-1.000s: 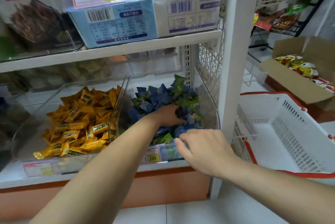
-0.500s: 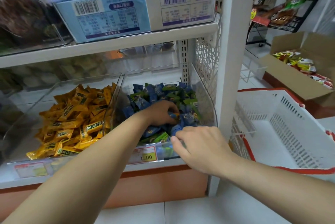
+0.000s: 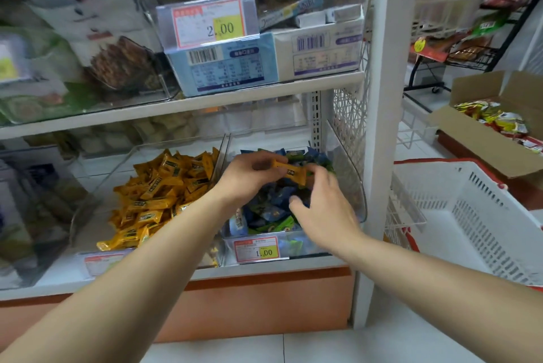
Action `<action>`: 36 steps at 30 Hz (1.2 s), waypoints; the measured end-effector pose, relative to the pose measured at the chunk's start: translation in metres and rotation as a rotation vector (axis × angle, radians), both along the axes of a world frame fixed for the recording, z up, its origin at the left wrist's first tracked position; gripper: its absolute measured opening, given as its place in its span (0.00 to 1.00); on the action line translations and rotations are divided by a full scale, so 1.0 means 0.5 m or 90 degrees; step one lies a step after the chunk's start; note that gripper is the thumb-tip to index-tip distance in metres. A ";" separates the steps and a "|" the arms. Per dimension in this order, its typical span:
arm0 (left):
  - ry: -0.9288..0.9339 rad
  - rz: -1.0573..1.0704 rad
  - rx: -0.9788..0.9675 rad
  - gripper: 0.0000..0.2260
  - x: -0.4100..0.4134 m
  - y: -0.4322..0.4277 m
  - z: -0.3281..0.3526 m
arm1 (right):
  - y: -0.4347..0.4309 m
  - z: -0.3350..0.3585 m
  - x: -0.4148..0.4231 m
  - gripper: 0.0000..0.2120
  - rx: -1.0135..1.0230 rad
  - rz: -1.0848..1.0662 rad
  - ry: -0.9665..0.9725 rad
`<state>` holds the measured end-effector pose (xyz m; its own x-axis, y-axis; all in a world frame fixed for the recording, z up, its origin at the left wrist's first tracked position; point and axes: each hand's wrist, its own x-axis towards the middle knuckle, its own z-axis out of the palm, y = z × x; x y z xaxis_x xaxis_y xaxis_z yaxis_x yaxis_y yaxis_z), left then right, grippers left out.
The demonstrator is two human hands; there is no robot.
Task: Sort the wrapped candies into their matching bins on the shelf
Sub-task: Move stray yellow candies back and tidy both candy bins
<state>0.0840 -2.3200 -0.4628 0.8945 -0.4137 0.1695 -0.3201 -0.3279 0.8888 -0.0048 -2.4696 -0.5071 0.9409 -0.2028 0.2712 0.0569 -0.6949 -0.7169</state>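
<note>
Two clear bins sit side by side on the lower shelf. The left bin holds a heap of yellow wrapped candies. The right bin holds blue and green wrapped candies. My left hand is raised over the right bin and pinches one yellow candy by its left end. My right hand hovers over the blue and green pile with fingers loosely spread, its fingertips close to the yellow candy's right end. It holds nothing that I can see.
A white post and a mesh side panel close off the shelf on the right. A white basket with red rim stands right of the post, a cardboard box of snack packs behind it. Boxes fill the upper shelf.
My left hand has come up out of the blue and green pile with a yellow candy pinched in it. My right hand lifted from the bin's front toward that candy.
</note>
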 end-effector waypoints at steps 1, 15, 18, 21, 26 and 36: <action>0.009 0.012 -0.009 0.06 -0.007 0.008 0.006 | 0.009 0.007 0.004 0.23 0.045 0.009 -0.013; -0.271 0.363 0.367 0.16 -0.001 0.254 0.062 | -0.001 0.032 0.100 0.15 0.038 0.035 -0.001; -0.355 0.309 0.431 0.20 -0.025 0.229 0.035 | -0.041 0.022 0.134 0.13 -0.041 0.034 0.094; -0.396 0.172 0.454 0.20 -0.064 0.183 -0.002 | -0.049 0.010 0.156 0.12 -0.159 0.107 0.185; -0.390 0.142 0.463 0.29 -0.074 0.169 -0.053 | -0.031 -0.015 0.188 0.23 -0.214 0.186 0.358; -0.309 0.192 0.427 0.37 -0.066 0.186 -0.080 | -0.018 -0.039 0.227 0.27 -0.123 0.214 0.382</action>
<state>0.0511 -2.2269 -0.5028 0.8741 -0.3205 0.3649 -0.4279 -0.8636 0.2665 0.1088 -2.4785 -0.5265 0.9424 0.1232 -0.3111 -0.0761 -0.8264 -0.5579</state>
